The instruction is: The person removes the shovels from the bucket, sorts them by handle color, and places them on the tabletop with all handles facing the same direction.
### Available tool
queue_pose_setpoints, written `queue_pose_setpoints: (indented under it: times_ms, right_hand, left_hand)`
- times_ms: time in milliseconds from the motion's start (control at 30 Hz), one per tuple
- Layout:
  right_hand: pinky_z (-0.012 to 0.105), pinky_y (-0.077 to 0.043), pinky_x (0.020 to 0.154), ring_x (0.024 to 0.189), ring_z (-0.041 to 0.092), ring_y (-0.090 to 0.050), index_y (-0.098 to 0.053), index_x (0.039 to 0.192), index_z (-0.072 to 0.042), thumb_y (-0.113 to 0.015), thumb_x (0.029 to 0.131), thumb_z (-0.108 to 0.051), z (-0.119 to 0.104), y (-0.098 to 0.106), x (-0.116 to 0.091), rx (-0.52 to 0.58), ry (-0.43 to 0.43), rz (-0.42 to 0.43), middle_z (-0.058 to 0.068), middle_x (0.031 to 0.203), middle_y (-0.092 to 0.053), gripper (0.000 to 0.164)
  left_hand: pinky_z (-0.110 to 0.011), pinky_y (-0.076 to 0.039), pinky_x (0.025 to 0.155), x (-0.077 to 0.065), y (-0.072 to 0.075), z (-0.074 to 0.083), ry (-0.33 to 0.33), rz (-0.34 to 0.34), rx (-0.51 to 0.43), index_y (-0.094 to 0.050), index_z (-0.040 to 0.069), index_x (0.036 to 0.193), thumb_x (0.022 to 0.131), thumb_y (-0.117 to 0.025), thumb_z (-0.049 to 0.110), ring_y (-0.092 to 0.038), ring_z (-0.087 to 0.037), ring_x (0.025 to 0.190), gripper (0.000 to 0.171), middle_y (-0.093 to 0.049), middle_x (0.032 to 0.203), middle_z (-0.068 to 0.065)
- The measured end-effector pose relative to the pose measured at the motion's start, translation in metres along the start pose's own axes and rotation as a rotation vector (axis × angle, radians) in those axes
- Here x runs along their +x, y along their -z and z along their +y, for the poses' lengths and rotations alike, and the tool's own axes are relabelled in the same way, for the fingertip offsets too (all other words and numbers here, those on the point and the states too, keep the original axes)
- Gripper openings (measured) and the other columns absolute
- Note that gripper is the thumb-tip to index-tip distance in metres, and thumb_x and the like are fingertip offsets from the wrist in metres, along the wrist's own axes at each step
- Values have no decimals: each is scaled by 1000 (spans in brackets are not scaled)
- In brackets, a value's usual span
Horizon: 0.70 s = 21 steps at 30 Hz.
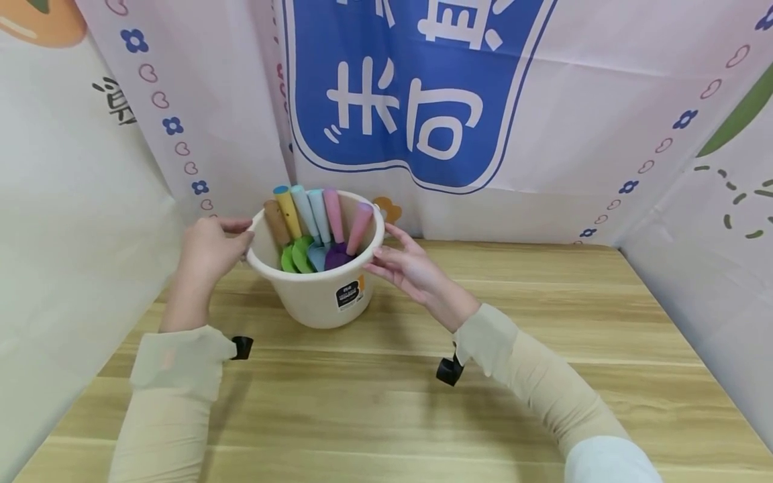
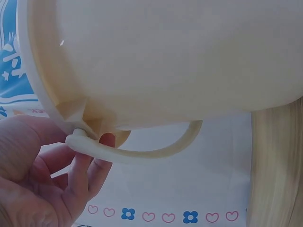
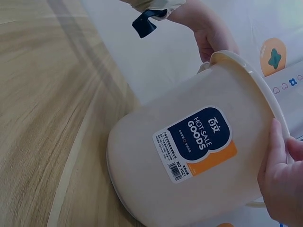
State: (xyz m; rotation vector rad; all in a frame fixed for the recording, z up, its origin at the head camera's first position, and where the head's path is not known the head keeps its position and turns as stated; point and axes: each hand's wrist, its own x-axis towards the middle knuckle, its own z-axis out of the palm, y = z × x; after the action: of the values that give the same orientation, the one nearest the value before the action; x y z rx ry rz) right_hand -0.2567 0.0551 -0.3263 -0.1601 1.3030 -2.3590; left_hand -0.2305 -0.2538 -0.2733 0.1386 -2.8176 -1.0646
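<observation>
A cream plastic bucket (image 1: 320, 295) stands upright on the wooden table near the back wall. Inside it, several small tools (image 1: 308, 221) lean with brown, yellow, light blue and pink handles up; their green, blue and purple heads are partly hidden. My left hand (image 1: 211, 248) grips the bucket's left rim, its fingers curled about the hinged end of the bucket handle (image 2: 156, 153), as the left wrist view shows. On the opposite side, my right hand (image 1: 417, 268) holds the right rim, with fingers along the outer wall (image 3: 279, 156).
The wooden table (image 1: 483, 416) runs forward and right of the bucket. A printed cloth (image 1: 574, 134) with a blue panel hangs right behind it. Pale cloth walls (image 1: 78, 235) close off the left and right sides. A label (image 3: 196, 142) is stuck on the bucket's front.
</observation>
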Motion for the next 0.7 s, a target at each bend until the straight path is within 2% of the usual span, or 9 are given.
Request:
queue_pose_setpoints:
  times_ms: [333,500,700]
  right_hand:
    - [30,-57,91,92,17,-69,-17,164,-16,-44,104,11,-2,6,-5,-23,3,-15,33,152,-35,72]
    - [30,-57,92,93,17,-69,-16,165,-16,-44,104,10,-3,8,-8,-39,2,-15,33,153,-33,72]
    - [30,-56,93,94,17,-69,-16,165,-15,-44,104,10,-5,11,-10,-54,6,-8,33,151,-35,72]
  left_hand:
    - [-45,-57,87,-3,-3,0,-7,-7,-8,-58,-5,140,105,-56,21,-60,-39,108,44,-55,131,-31]
    - [-52,-56,91,-5,-3,2,-19,-15,0,-57,-6,140,105,-57,21,-61,-44,115,45,-57,136,-34]
    - [-53,-56,91,-7,-5,8,-24,-20,12,-58,-4,141,105,-56,21,-62,-44,115,44,-59,135,-32]
